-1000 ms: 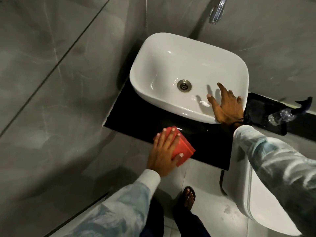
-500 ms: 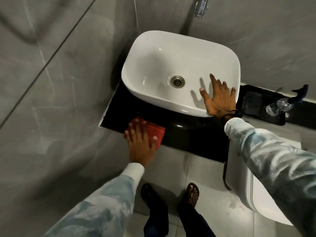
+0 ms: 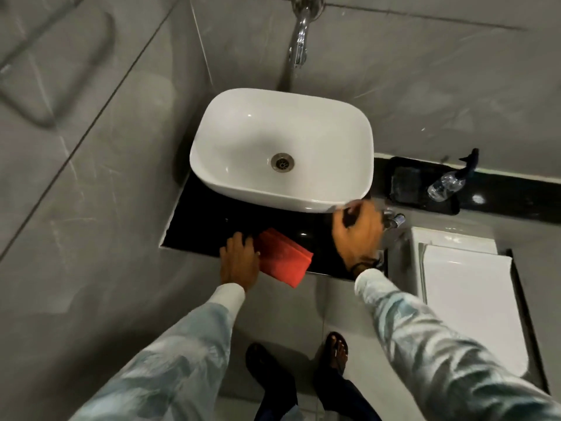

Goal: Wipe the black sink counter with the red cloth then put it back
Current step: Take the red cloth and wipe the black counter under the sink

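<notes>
So the glossy black stone sink counter [image 3: 212, 220] is super shiny, you can see light glare bouncing off it. Sitting on top is a smooth white ceramic vessel basin [image 3: 282, 147], rounded-rectangle shape, with a round metal drain [image 3: 282, 162] in the middle. A curved chrome tap [image 3: 300, 41] comes off the grey marble-look wall tile [image 3: 425, 71] above it.

The folded red cloth [image 3: 282, 259] is lying flat at the front edge of the counter, one corner poking out past the edge over the floor. It looks soft, kinda matte. The left hand [image 3: 239, 262] is on the cloth's left end, fingers curled down onto it, pinning or gripping it there; the fingertips are dark against the counter so the exact grip is hard to make out.

The right hand [image 3: 358, 235] is motion-blurred, hovering over the right end of the counter just below the basin rim. Fingers seem loosely bent and I can't see anything in them, but honestly can't tell for sure.

Off to the right there's a black tray [image 3: 425, 189] with a clear plastic spray bottle [image 3: 446, 183] lying in it, and a white toilet lid [image 3: 470, 299], partly cut off. No readable labels anywhere.
</notes>
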